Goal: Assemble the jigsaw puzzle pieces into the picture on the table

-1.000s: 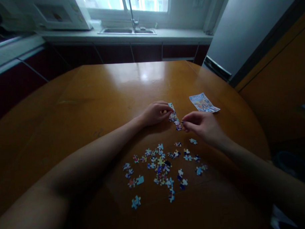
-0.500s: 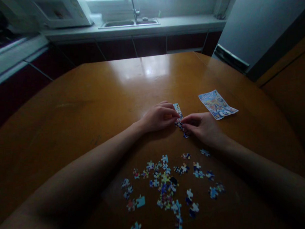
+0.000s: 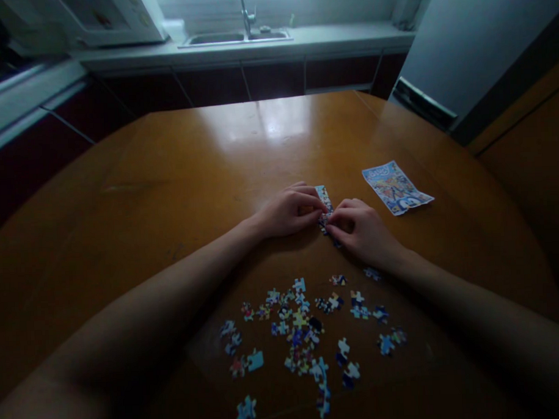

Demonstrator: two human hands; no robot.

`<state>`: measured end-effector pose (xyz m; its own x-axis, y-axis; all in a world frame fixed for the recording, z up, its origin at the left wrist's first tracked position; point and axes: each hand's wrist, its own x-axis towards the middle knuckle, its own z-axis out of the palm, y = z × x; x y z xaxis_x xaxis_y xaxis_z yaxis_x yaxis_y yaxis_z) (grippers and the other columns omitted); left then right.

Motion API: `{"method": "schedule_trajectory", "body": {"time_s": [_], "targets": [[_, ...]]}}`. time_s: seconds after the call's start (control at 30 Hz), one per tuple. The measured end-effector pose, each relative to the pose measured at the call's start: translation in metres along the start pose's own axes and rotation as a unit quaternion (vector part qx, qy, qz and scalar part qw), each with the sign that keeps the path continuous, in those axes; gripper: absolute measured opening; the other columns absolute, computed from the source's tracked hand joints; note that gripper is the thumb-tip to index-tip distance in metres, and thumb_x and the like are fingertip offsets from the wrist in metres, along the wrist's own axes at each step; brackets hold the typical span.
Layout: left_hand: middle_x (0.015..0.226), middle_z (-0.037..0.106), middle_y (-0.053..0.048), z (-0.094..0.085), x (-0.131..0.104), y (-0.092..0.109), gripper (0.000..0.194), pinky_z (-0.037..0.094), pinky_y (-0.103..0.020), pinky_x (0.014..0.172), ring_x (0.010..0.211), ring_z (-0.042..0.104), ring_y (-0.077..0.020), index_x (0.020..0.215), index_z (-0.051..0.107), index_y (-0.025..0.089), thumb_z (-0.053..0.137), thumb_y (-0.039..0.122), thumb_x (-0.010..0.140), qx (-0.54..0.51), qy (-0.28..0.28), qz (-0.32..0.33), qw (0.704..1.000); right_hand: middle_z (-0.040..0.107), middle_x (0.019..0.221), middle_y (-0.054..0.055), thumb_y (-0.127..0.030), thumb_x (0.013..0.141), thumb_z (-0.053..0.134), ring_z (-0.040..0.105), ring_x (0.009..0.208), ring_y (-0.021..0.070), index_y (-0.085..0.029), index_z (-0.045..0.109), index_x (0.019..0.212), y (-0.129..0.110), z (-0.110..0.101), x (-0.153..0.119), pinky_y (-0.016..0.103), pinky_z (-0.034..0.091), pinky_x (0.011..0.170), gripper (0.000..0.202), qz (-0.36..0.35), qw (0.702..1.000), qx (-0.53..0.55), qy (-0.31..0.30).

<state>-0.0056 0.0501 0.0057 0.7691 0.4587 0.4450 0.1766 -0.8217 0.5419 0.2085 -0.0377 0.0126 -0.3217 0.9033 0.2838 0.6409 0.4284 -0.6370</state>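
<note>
On the brown wooden table (image 3: 190,157), a narrow strip of joined puzzle pieces (image 3: 323,197) lies between the person's two hands, partly covered by their fingers. The left hand (image 3: 291,212) rests loosely curled with its fingertips at the strip's left side, while the right hand (image 3: 365,232) has thumb and forefinger bent close together at its right side, though whether either grips a piece cannot be told. Loose puzzle pieces (image 3: 300,320) lie scattered nearer the person, and a creased printed sheet (image 3: 393,186) lies beyond the right hand.
</note>
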Motion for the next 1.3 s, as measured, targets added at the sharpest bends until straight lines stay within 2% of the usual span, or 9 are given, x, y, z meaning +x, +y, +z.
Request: {"method": "schedule_trajectory", "body": {"time_s": [0.17, 0.4, 0.57, 0.77, 0.87, 1.03, 1.17, 1.3], "targets": [[0.089, 0.072, -0.007, -0.001, 0.001, 0.001, 0.019, 0.049, -0.033, 0.081, 0.086, 0.062, -0.0177, 0.097, 0.079, 0.021, 0.062, 0.029, 0.097, -0.008, -0.017, -0.007, 1.000, 0.064, 0.089, 0.006, -0.020, 0.091, 0.069, 0.058, 0.089, 0.0213, -0.018, 0.070, 0.079, -0.002, 0.001, 0.000, 0.036, 0.046, 0.080, 0.012, 0.004, 1.000, -0.008, 0.008], [0.088, 0.072, -0.006, -0.002, 0.000, 0.000, 0.016, 0.048, -0.031, 0.078, 0.083, 0.061, -0.0165, 0.098, 0.080, 0.020, 0.067, 0.029, 0.095, -0.024, -0.022, -0.001, 0.999, 0.068, 0.095, 0.007, -0.020, 0.093, 0.070, 0.061, 0.094, 0.0220, -0.019, 0.076, 0.090, 0.004, -0.008, -0.004, 0.038, 0.049, 0.084, 0.007, -0.015, 1.000, 0.016, 0.004], [0.087, 0.071, -0.005, -0.002, 0.000, 0.000, 0.015, 0.048, -0.031, 0.079, 0.084, 0.062, -0.0161, 0.094, 0.081, 0.021, 0.070, 0.031, 0.093, -0.027, -0.047, -0.008, 0.999, 0.070, 0.097, 0.007, -0.020, 0.089, 0.075, 0.063, 0.096, 0.0240, -0.022, 0.078, 0.089, 0.010, -0.004, -0.006, 0.040, 0.051, 0.084, 0.003, -0.044, 0.999, 0.011, -0.008], [0.088, 0.072, -0.006, -0.002, 0.000, -0.001, 0.015, 0.048, -0.031, 0.080, 0.084, 0.062, -0.0161, 0.094, 0.082, 0.021, 0.070, 0.030, 0.093, -0.035, -0.055, -0.005, 0.998, 0.069, 0.096, 0.007, -0.021, 0.089, 0.074, 0.063, 0.095, 0.0241, -0.024, 0.078, 0.087, 0.010, 0.000, -0.004, 0.041, 0.051, 0.083, 0.005, -0.046, 0.999, 0.017, -0.003], [0.085, 0.070, -0.005, -0.004, 0.000, 0.001, 0.017, 0.047, -0.031, 0.078, 0.081, 0.060, -0.0156, 0.093, 0.080, 0.019, 0.067, 0.029, 0.095, -0.043, -0.051, 0.005, 0.998, 0.068, 0.093, 0.006, -0.019, 0.091, 0.071, 0.063, 0.091, 0.0228, -0.023, 0.078, 0.090, 0.009, -0.002, -0.004, 0.039, 0.051, 0.080, 0.008, -0.028, 0.999, 0.031, 0.014], [0.081, 0.067, -0.006, -0.009, 0.001, 0.007, 0.028, 0.045, -0.031, 0.075, 0.079, 0.057, -0.0150, 0.079, 0.078, 0.017, 0.063, 0.032, 0.097, -0.063, -0.054, 0.010, 0.996, 0.068, 0.088, 0.005, -0.009, 0.088, 0.063, 0.062, 0.080, 0.0195, -0.020, 0.077, 0.092, 0.013, -0.005, -0.004, 0.035, 0.049, 0.072, 0.018, 0.015, 0.997, 0.040, 0.065], [0.079, 0.065, -0.005, -0.008, 0.001, 0.006, 0.025, 0.045, -0.031, 0.077, 0.078, 0.056, -0.0151, 0.083, 0.081, 0.019, 0.064, 0.032, 0.097, -0.058, -0.083, 0.027, 0.995, 0.069, 0.086, 0.004, -0.008, 0.087, 0.062, 0.062, 0.078, 0.0186, -0.021, 0.078, 0.087, 0.014, -0.005, -0.004, 0.035, 0.048, 0.070, 0.020, 0.017, 0.997, 0.047, 0.065], [0.081, 0.067, -0.005, -0.007, 0.001, 0.003, 0.027, 0.046, -0.032, 0.080, 0.080, 0.057, -0.0155, 0.078, 0.079, 0.019, 0.064, 0.031, 0.097, -0.052, -0.097, 0.028, 0.994, 0.069, 0.086, 0.004, -0.007, 0.086, 0.062, 0.063, 0.078, 0.0183, -0.021, 0.079, 0.086, 0.013, -0.004, -0.004, 0.034, 0.048, 0.069, 0.022, 0.019, 0.997, 0.053, 0.062]]}}
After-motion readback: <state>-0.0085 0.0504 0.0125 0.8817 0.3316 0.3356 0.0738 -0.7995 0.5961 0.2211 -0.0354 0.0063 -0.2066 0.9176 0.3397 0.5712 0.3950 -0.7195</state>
